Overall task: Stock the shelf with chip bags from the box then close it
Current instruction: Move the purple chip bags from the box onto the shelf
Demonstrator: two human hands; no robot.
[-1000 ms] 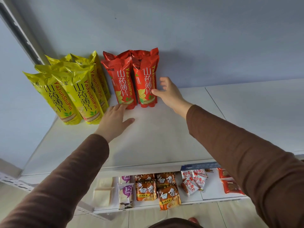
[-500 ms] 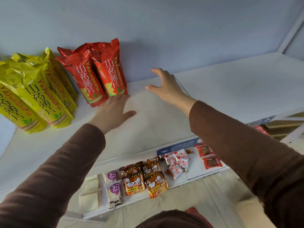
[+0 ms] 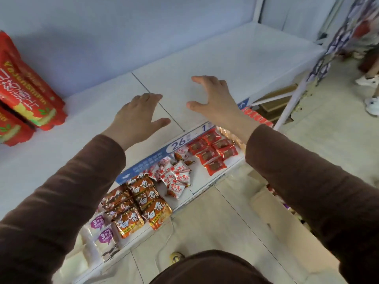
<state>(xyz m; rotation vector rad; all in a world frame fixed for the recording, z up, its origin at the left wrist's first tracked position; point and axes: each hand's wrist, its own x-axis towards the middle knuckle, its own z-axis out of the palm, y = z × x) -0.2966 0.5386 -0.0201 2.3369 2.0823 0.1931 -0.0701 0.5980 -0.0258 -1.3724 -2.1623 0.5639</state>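
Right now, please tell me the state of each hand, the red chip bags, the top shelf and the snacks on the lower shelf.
left hand: open, empty, over the shelf
right hand: open, empty, fingers spread
red chip bags: upright at the far left, against the back wall
top shelf: bare to the right of the bags
snack packets: lying flat in groups on the lower shelf

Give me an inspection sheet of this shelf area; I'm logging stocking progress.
Surface: white metal top shelf, mostly bare right of the bags.
Job's things: red foil chip bags standing at far left; box not clearly seen.
Clutter: orange noodle packets, small red-and-white snack sachets and red wrapped snack packs on the lower shelf.
Grippers: left hand and right hand open, empty, above the shelf.
Cables: nothing seen.
Surroundings: pale tiled floor; white sneakers of a bystander at right.
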